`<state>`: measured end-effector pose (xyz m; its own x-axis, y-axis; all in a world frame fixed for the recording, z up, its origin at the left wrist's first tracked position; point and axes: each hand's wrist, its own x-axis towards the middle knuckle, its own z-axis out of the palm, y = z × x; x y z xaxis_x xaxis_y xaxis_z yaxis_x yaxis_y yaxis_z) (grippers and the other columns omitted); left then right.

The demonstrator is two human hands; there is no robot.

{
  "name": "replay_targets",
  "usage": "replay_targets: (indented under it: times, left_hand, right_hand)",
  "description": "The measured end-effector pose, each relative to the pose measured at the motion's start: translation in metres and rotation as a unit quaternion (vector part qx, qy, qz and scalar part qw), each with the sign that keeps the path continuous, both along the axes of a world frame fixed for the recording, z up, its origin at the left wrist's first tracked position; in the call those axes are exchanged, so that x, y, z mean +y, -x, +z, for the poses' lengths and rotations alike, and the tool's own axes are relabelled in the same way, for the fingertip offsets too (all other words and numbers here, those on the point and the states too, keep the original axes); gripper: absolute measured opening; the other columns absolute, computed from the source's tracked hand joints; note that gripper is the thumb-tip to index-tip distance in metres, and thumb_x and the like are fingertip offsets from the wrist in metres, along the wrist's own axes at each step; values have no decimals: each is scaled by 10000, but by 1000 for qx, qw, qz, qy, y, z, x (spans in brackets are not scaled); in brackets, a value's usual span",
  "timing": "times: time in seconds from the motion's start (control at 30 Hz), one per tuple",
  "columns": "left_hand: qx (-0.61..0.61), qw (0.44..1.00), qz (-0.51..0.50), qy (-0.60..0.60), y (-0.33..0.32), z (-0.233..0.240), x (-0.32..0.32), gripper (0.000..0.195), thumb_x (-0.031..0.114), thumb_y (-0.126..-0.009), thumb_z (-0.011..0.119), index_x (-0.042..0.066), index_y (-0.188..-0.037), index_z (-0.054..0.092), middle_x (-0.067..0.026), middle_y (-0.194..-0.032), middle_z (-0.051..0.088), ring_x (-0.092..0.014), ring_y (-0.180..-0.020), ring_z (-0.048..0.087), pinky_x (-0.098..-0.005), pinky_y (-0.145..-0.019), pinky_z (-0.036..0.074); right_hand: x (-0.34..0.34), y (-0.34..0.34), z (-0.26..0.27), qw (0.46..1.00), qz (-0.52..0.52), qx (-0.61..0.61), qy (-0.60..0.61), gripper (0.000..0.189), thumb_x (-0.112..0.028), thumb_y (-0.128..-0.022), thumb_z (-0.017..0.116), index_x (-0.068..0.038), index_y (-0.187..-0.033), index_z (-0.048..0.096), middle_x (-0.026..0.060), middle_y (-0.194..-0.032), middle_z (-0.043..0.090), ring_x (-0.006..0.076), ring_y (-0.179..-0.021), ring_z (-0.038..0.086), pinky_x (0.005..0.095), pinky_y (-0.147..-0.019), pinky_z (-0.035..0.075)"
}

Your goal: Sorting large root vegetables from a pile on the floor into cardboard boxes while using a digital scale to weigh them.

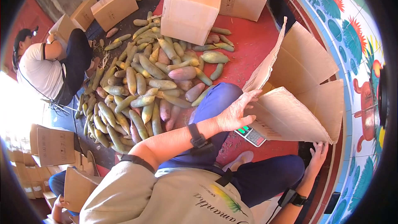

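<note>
An open cardboard box with raised flaps stands to my right, over a digital scale with a lit green display. My left hand is at the box's near left side, its fingers spread beside the flap edges, thumb apart, nothing held in the palm. My right hand has its fingertips at the lower right corner of the front flap; whether it grips the cardboard I cannot tell. A large heap of green, yellowish and pinkish elongated vegetables or fruits lies beyond my left knee.
A closed cardboard box stands at the heap's far edge, with stacked boxes behind it. A person sits at the left by more cartons. Another person's hand holds cardboard at lower left. A painted tile wall borders the right.
</note>
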<state>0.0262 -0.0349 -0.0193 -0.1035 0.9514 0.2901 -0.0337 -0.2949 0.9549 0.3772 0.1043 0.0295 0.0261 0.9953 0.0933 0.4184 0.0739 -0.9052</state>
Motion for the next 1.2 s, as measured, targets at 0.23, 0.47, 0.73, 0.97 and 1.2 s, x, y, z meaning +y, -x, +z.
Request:
replay_targets:
  times: [0.23, 0.47, 0.73, 0.97, 1.2]
  left_hand:
    - [34, 998, 36, -27, -2, -4, 2, 745, 29, -785, 590, 77, -1418, 200, -117, -1395, 287, -247, -1242, 374, -399, -1018, 357]
    - [55, 997, 45, -11, -9, 7, -4, 769, -15, -745, 587, 74, -1410, 212, -139, -1350, 330, -272, -1264, 351, -394, -1030, 360]
    - [-60, 995, 24, 71, 9, 25, -29, 720, -36, -787, 570, 93, -1411, 232, -98, -1356, 349, -219, -1226, 402, -363, -986, 365]
    - [48, 971, 158, 172, 77, 85, -100, 434, -15, -823, 512, -5, -1255, 466, -103, -1216, 540, -198, -1108, 530, -329, -953, 407]
    - [75, 904, 290, 304, 77, 78, -179, 340, 60, -855, 531, -6, -1188, 516, -91, -1124, 602, -149, -1056, 556, -295, -937, 423]
  right_hand:
    - [5, -3, -12, 997, 7, -29, 65, 468, -236, -932, 478, -48, -1344, 361, 123, -1266, 503, 230, -1066, 543, 342, -826, 437]
    - [31, -24, -40, 998, 15, -42, 39, 368, -135, -894, 497, -39, -1247, 466, 86, -1122, 574, 184, -979, 577, 305, -768, 447]
    - [24, -14, -59, 992, 50, -80, -87, 306, -41, -897, 446, 69, -1182, 460, 160, -1077, 575, 227, -975, 568, 316, -836, 446]
    - [28, -33, -58, 986, 60, -133, -80, 304, -139, -932, 485, 87, -1136, 473, 206, -1077, 575, 263, -989, 569, 320, -835, 450]
    - [0, 17, -14, 969, 77, -135, -192, 364, -221, -845, 642, 132, -881, 563, 215, -784, 626, 253, -665, 610, 316, -584, 516]
